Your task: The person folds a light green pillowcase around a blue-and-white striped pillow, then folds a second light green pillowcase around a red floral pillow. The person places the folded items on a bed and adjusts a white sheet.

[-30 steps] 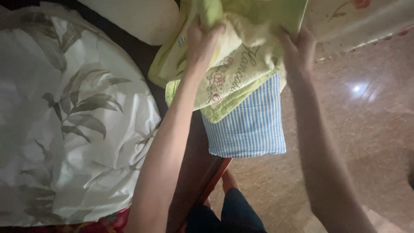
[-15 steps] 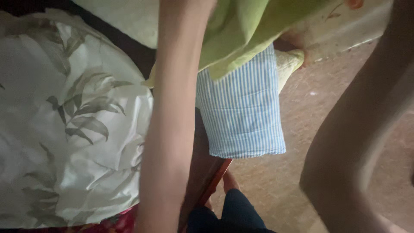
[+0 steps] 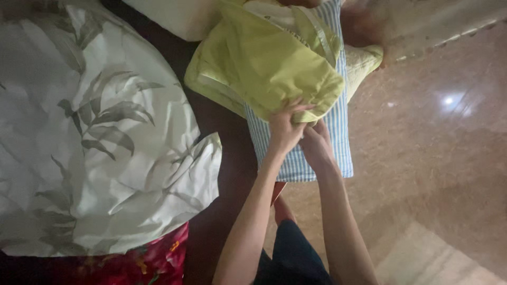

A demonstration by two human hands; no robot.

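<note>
A lime-green quilted blanket (image 3: 264, 63) lies folded over on top of a blue-and-white striped cloth (image 3: 338, 132) that hangs over the bed's edge. My left hand (image 3: 285, 129) pinches the blanket's near folded edge from above. Right beside it, touching it, my right hand (image 3: 316, 145) grips the same edge from below. Both forearms reach up from the bottom of the view. Part of the blanket's pale underside (image 3: 364, 60) shows at the right.
A white duvet with a grey leaf print (image 3: 95, 132) covers the bed at the left. A pale pillow (image 3: 174, 16) lies at the top. Red floral fabric (image 3: 153, 261) shows at the bottom. Polished stone floor (image 3: 438, 158) lies to the right, my leg (image 3: 293, 248) below.
Both hands came down from the top of the view and met at the blanket's near edge. The green blanket now lies folded over the striped cloth.
</note>
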